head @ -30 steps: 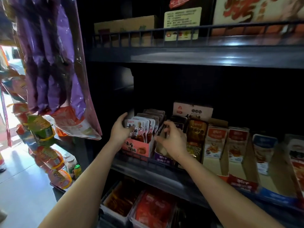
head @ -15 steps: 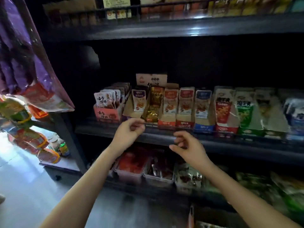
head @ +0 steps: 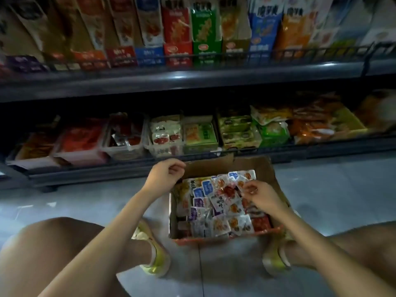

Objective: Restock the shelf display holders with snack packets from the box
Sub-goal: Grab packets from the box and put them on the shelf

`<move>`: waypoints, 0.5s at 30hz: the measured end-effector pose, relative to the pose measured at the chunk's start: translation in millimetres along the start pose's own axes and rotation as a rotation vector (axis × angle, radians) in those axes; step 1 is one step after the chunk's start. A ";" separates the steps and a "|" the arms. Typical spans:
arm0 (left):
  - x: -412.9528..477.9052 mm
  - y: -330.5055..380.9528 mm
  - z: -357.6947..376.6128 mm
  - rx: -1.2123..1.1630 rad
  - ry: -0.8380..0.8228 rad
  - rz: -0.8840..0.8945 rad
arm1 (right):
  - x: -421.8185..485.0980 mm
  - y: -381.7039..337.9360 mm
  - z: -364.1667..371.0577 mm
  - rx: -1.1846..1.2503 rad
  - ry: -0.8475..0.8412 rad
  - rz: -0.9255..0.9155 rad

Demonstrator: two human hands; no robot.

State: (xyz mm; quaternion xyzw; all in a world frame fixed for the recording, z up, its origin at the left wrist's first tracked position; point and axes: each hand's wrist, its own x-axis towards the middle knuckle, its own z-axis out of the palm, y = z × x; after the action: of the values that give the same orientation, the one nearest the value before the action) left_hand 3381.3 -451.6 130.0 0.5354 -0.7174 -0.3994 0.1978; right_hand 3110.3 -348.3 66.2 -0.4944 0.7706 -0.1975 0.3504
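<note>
on the floor [head: 321, 189], in front of the shelf, a person crouches with a box [head: 246, 166] between their feet. at the left edge of the view is the left knee [head: 53, 243], and inward of it a yellow left shoe [head: 156, 260] just beside the box's near left corner. the left hand [head: 165, 175] is at the box's far left corner with its fingers curled in towards the thumb; whether it grips the cardboard rim there cannot be told. the box is open and heaped with packets [head: 214, 211] in white, blue, purple and red, lying loose and overlapping from wall to wall. over the far right part of the heap the right hand [head: 261, 197] has its fingertips drawn together, pinching a red packet [head: 230, 190] that lies on top. the right shoe [head: 276, 260] is at the box's near right corner, and the right knee [head: 353, 249] is at the right edge of the view. beyond the box, the lower shelf [head: 128, 168] carries a row of trays [head: 126, 136] of snacks from its left end to its right. above it, the upper shelf [head: 192, 80] bears upright holders [head: 205, 28] side by side behind a wire rail, with red, blue, green and orange fronts.
</note>
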 end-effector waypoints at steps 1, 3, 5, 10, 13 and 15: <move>1.0 -3.4 15.2 0.017 -0.013 -0.015 | -1.5 15.9 6.6 -0.005 -0.004 0.031; 3.2 -12.7 41.6 0.044 -0.037 -0.042 | -0.6 42.2 21.9 -0.007 -0.009 0.090; 4.0 -25.6 62.5 0.040 -0.044 -0.090 | 5.3 61.8 38.3 -0.008 0.007 0.121; 7.5 -58.1 98.7 -0.059 -0.025 -0.160 | 38.5 92.5 76.0 -0.099 0.044 0.153; 10.6 -80.9 116.1 -0.083 0.020 -0.213 | 64.5 103.5 94.8 -0.311 0.030 0.029; 7.3 -96.9 126.8 -0.092 0.015 -0.254 | 83.2 105.0 105.0 -0.439 0.003 -0.064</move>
State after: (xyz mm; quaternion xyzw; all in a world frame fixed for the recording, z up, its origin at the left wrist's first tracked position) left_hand 3347.6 -423.0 -23.5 0.6154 -0.6233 -0.4496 0.1752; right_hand 3099.9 -373.3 -101.8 -0.5827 0.7795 -0.0366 0.2269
